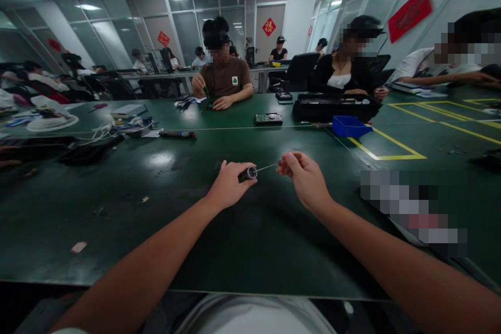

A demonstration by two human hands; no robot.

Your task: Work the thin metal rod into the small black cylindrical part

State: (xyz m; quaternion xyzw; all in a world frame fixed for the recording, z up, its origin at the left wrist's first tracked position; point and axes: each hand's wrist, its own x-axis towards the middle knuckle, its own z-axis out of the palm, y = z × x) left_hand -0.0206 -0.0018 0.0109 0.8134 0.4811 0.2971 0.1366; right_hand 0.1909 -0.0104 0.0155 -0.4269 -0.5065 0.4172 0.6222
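My left hand (230, 183) is closed around a short dark cylinder (250, 173), whose round end with a pale rim faces right and towards me. My right hand (305, 175) pinches a thin metal rod (268, 167) between thumb and fingers. The rod runs left from the fingertips to the open-looking end of the cylinder; whether its tip is inside or only touching the rim I cannot tell. Whatever handle the rod has is hidden by the fingers. Both hands are raised above the green table (250, 250).
Beyond my hands lie a hard drive (268, 118), a blue bin (350, 126), a long black housing (338, 107) and a dark pen-like tool (177, 134). Cables and parts (131, 124) clutter the left. A blurred flat object (410, 211) lies right. Co-workers sit across the table.
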